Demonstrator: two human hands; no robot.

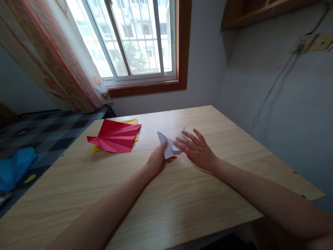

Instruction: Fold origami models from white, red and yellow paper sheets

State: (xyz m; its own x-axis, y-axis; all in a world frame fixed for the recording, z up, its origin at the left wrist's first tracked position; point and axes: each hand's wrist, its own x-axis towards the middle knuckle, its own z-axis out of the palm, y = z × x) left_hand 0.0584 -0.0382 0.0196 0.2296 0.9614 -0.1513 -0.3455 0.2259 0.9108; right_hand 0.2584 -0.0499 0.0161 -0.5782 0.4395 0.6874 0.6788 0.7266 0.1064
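Observation:
A small piece of white folded paper (169, 150) is held just over the table, with creased flaps standing up at its left and right. My left hand (156, 159) grips its left side, thumb on top and fingertips showing underneath. At the right side, my right hand (199, 151) has its index and middle fingers pressed on the paper, while the outer fingers are raised and spread. The right thumb is hidden below. Left of my hands lies a red pleated paper (118, 137) on top of a yellow paper (135, 122).
The light wooden table (197, 201) has a wall along its right and a window (140, 41) behind. On the left is a dark checked cloth (52, 121) with a blue paper (22, 163) on it. A cable (270, 86) hangs from a wall socket (307, 43).

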